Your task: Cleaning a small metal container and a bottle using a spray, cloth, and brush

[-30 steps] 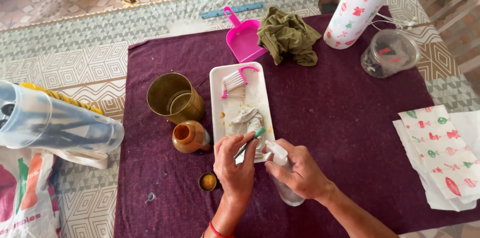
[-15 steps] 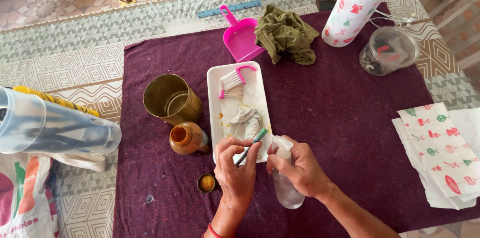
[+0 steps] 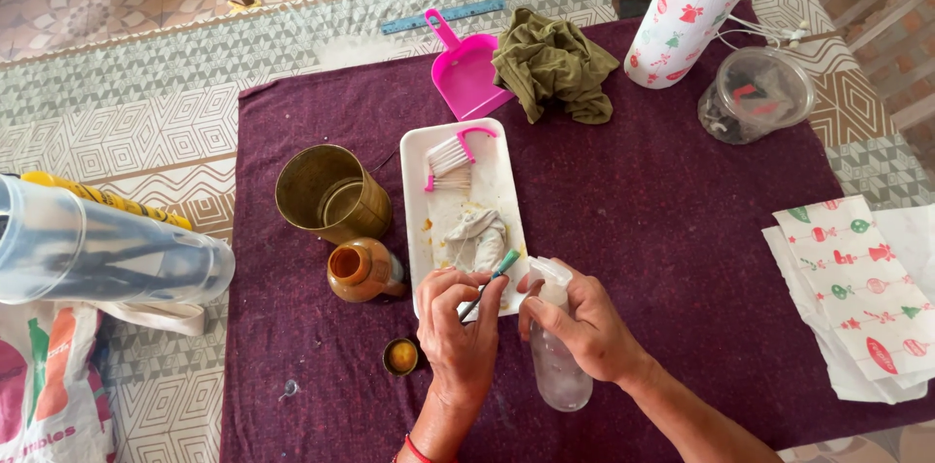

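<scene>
My left hand (image 3: pixel 458 332) pinches a thin green-handled toothbrush (image 3: pixel 492 278) over the near end of a white rectangular tray (image 3: pixel 421 147). My right hand (image 3: pixel 584 322) wraps around a clear spray bottle (image 3: pixel 557 375) with a white nozzle, a finger on top of the sprayer, right beside the brush. In the tray lie a crumpled stained white cloth (image 3: pixel 475 234) and a small pink brush with white bristles (image 3: pixel 453 156). A small open brown jar (image 3: pixel 358 269) stands left of the tray, its orange-stained cap (image 3: pixel 400 357) lying nearer me.
A brass cup (image 3: pixel 329 193) lies left of the tray on the maroon cloth (image 3: pixel 662 220). Farther back are a pink dustpan (image 3: pixel 466 74), an olive rag (image 3: pixel 555 67), a paper towel roll (image 3: pixel 696 5) and a clear lidded container (image 3: pixel 757 95). Printed napkins (image 3: pixel 857 288) lie right; a clear jug (image 3: pixel 97 254) left.
My hands have stayed over the tray's near end. The spray bottle has been tipped more upright, with its nozzle brought up next to the toothbrush.
</scene>
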